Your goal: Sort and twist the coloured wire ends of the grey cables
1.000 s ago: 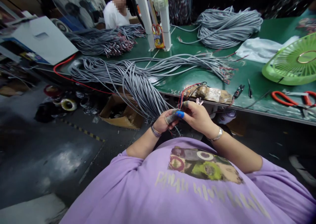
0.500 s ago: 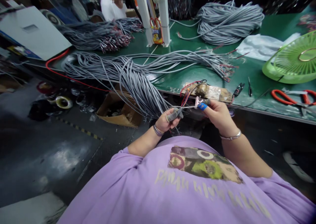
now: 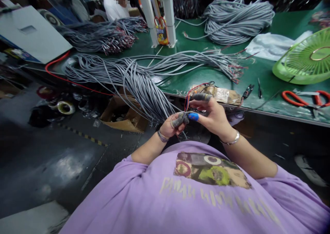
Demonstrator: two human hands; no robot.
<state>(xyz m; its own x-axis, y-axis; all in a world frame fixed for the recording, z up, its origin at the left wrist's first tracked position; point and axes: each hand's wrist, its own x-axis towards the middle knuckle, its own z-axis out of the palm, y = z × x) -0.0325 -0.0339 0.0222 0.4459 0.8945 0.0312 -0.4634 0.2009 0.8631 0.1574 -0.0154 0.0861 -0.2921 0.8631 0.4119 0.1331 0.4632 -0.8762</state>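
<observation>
My left hand point(image 3: 170, 125) is closed, its thumb and fingers pinching a grey cable end close to the table's front edge. Grey covers wrap some of its fingertips. Thin coloured wires point(image 3: 187, 103), red, blue and orange among them, fan upward from that end. Just to the right is my right hand point(image 3: 215, 119), with blue tape round the thumb and a grey cover on the index finger. Thumb and index finger are spread apart beside the wires, and I see nothing gripped between them. A long bundle of grey cables point(image 3: 144, 86) hangs over the edge behind my left hand.
On the green table point(image 3: 185, 84) lie a taped brown block point(image 3: 224, 95), red-handled pliers point(image 3: 299, 98), a small black tool point(image 3: 260, 89) and a green fan point(image 3: 291, 70). A cable coil point(image 3: 239, 22) sits farther back. Below stands a cardboard box point(image 3: 123, 119).
My right hand has moved left towards my left hand, and its fingers have spread. The pale pink piece and white strand at its fingertips no longer show. The left hand stays nearly still.
</observation>
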